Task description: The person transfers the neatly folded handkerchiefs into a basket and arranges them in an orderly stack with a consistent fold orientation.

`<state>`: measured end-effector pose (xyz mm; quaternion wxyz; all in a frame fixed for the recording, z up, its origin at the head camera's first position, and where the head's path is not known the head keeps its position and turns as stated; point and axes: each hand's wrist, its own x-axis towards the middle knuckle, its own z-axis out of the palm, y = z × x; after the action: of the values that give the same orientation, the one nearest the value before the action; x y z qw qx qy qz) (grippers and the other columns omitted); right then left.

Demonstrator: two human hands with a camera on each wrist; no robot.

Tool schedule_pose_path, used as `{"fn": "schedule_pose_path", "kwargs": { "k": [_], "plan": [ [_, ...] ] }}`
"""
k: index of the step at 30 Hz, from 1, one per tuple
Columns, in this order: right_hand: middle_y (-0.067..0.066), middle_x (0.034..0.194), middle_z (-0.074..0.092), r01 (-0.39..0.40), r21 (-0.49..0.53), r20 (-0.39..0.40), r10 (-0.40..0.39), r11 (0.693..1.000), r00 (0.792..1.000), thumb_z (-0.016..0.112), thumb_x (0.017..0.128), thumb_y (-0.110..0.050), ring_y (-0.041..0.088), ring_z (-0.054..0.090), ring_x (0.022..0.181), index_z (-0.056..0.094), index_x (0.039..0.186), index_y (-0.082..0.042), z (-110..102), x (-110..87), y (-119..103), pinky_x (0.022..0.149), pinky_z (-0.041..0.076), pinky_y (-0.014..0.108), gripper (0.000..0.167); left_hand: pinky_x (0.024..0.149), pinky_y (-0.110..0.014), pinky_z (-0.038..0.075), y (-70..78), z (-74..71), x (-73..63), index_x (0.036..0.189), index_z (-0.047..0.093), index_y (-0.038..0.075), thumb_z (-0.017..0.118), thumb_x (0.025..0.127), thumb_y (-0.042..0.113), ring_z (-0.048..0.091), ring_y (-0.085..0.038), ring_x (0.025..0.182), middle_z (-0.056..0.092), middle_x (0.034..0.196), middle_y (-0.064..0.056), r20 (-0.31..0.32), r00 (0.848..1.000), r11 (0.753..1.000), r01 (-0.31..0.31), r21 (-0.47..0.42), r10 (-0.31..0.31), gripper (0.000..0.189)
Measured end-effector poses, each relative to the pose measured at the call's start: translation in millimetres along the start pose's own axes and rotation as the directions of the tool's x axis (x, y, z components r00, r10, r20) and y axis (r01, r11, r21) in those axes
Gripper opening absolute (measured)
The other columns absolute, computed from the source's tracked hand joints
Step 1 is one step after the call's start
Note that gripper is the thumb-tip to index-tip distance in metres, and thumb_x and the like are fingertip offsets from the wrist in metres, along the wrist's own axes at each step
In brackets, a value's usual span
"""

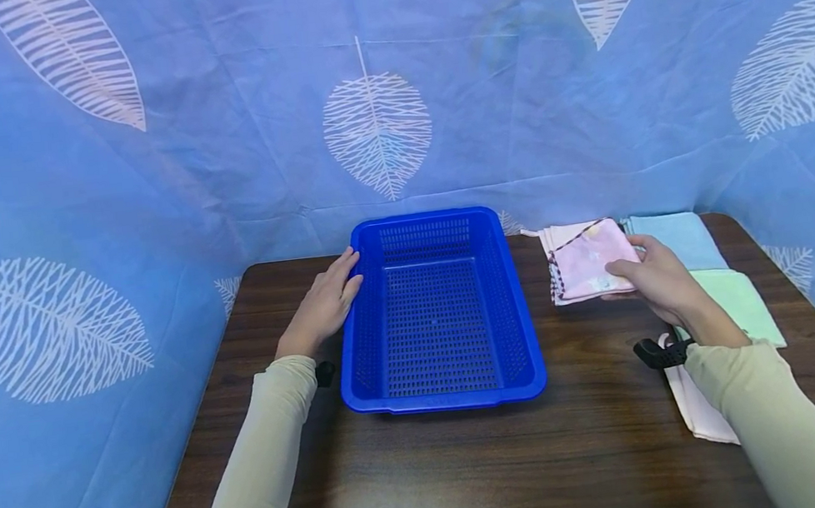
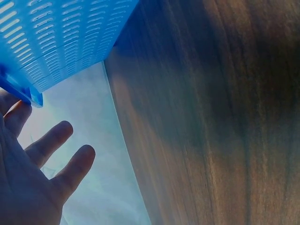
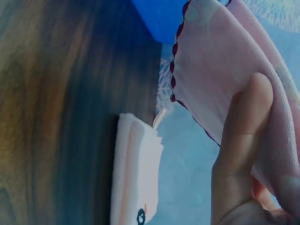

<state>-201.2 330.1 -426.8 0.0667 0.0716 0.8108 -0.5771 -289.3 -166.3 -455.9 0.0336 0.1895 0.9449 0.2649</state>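
My left hand [image 1: 321,306] rests against the left rim of a blue plastic basket [image 1: 443,401], which has perforated walls and floor. In the left wrist view, fingertips touch the basket's rim [image 2: 35,96] while two other fingers stick out straight beside it. A folded pink towel [image 1: 589,258] with a dark patterned edge is pinched between the thumb and fingers of my right hand [image 1: 655,276]. The right wrist view shows this towel raised over a folded pale towel [image 3: 136,173], which lies on the table with a small loop and a dark printed mark.
Right of the basket lie a folded light blue towel [image 1: 678,240], a light green towel [image 1: 746,308] and a pale pink towel [image 1: 701,413] partly under my right forearm. Everything lies on a dark wooden table [image 1: 464,482]. A blue leaf-patterned curtain [image 1: 476,129] hangs behind and at the sides.
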Motion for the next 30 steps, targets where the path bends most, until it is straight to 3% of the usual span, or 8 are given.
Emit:
{"fn": "schedule_pose_path", "kwargs": {
  "k": [14, 20, 24, 30],
  "plan": [
    [0.019, 0.134, 0.040, 0.032, 0.129, 0.007, -0.033, 0.991, 0.999, 0.047, 0.105, -0.010, 0.002, 0.073, 0.082, -0.009, 0.159, 0.001, 4.1, 4.0, -28.7, 0.076, 0.063, 0.029, 0.078, 0.126, -0.062, 0.021, -1.7, -0.9, 1.3, 0.164, 0.021, 0.026, 0.030, 0.110, 0.047, 0.020, -0.035, 0.159, 0.016, 0.173, 0.003, 0.000, 1.000, 1.000, -0.009, 0.007, 0.009, 0.058],
    [0.007, 0.128, 0.043, 0.000, 0.113, -0.022, 0.003, 0.994, 1.000, 0.052, 0.104, -0.018, -0.004, 0.068, 0.081, -0.006, 0.161, -0.001, 8.7, 7.0, -40.2, 0.072, 0.060, 0.017, 0.083, 0.126, -0.063, 0.020, -5.0, 0.3, 3.1, 0.164, 0.021, 0.027, 0.030, 0.109, 0.053, 0.017, -0.034, 0.160, 0.012, 0.173, 0.007, 0.012, 1.000, 0.997, -0.004, -0.083, 0.005, 0.061],
    [0.005, 0.128, 0.043, 0.005, 0.204, -0.002, -0.005, 0.979, 1.000, 0.053, 0.103, -0.014, -0.002, 0.070, 0.084, -0.007, 0.162, -0.003, 12.3, 7.8, -47.3, 0.074, 0.060, 0.017, 0.084, 0.126, -0.064, 0.019, -8.5, 1.4, 3.6, 0.163, 0.023, 0.031, 0.031, 0.107, 0.058, 0.016, -0.030, 0.160, 0.012, 0.173, 0.012, 0.011, 1.000, 0.989, 0.005, -0.145, -0.003, 0.063],
    [0.006, 0.129, 0.043, 0.017, 0.293, 0.041, -0.031, 0.956, 0.999, 0.052, 0.104, -0.011, 0.003, 0.073, 0.089, -0.009, 0.162, -0.005, 18.6, 8.4, -56.3, 0.078, 0.062, 0.022, 0.085, 0.126, -0.059, 0.023, -16.3, 1.5, 0.2, 0.160, 0.032, 0.031, 0.034, 0.108, 0.054, 0.023, -0.025, 0.158, 0.022, 0.170, 0.014, -0.060, 0.996, 0.988, -0.069, -0.135, 0.062, 0.057]
  ]
}}
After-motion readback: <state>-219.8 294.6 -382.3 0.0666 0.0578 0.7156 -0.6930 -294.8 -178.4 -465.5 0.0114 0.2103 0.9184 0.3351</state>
